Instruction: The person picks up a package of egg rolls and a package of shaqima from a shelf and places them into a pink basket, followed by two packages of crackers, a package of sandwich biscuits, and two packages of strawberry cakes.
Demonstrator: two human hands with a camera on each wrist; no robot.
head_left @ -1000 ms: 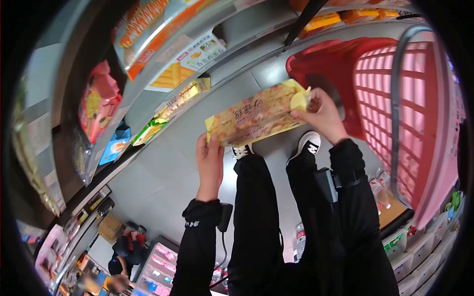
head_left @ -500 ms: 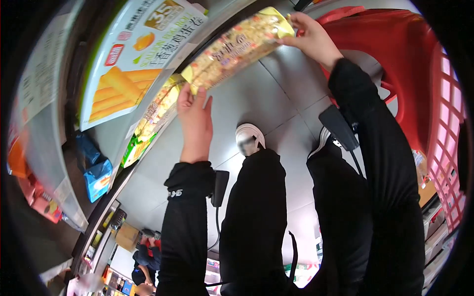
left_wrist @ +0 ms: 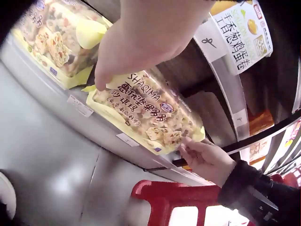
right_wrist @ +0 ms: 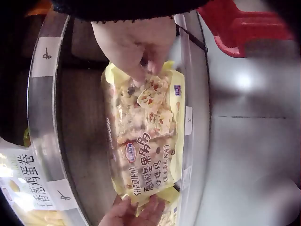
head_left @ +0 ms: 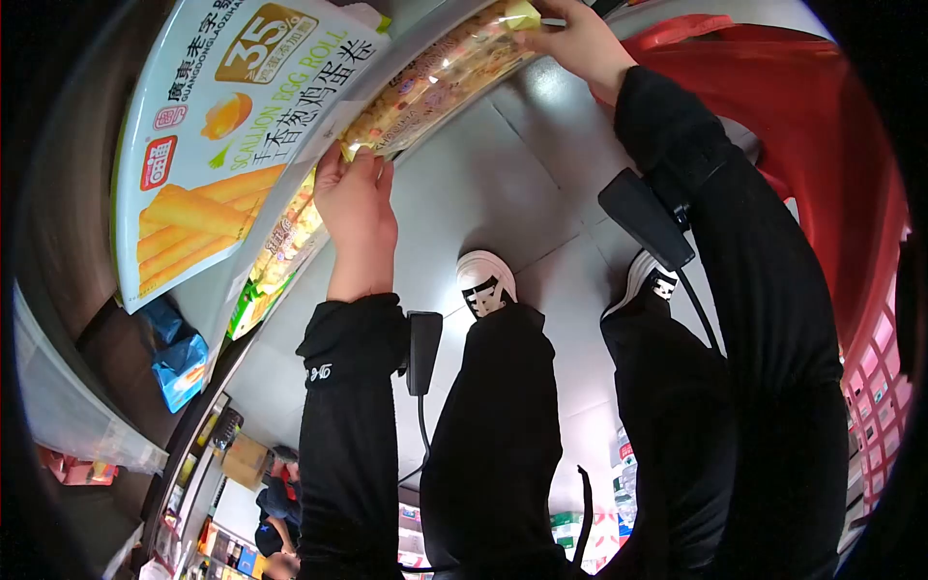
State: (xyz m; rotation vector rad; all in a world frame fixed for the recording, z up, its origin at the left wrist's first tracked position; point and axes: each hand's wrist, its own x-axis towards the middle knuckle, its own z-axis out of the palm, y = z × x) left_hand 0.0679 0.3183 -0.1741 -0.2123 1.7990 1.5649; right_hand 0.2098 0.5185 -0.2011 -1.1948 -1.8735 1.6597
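Note:
A yellow, clear-windowed pack of shaqima (head_left: 435,87) lies along the low shelf's front edge, beside a similar pack (left_wrist: 56,42). My left hand (head_left: 360,217) holds its near end between thumb and fingers. At the far end, my right hand (head_left: 585,48) pinches the yellow wrapper. The left wrist view shows the pack's printed face and my right hand's fingertips at its corner. In the right wrist view, the pack sits just behind the shelf lip, with a hand at each end.
A large scallion egg roll box (head_left: 242,145) stands on the shelf above, near my left hand. A blue packet (head_left: 179,362) lies farther left. To the right are a red plastic piece (head_left: 812,155) and a pink lattice basket (head_left: 875,387). Another person (head_left: 278,503) is at the lower left.
Both hands have carried the shaqima pack from over the floor forward and left to the low shelf. It now lies against the shelf edge, with the view shifted closer to the shelves.

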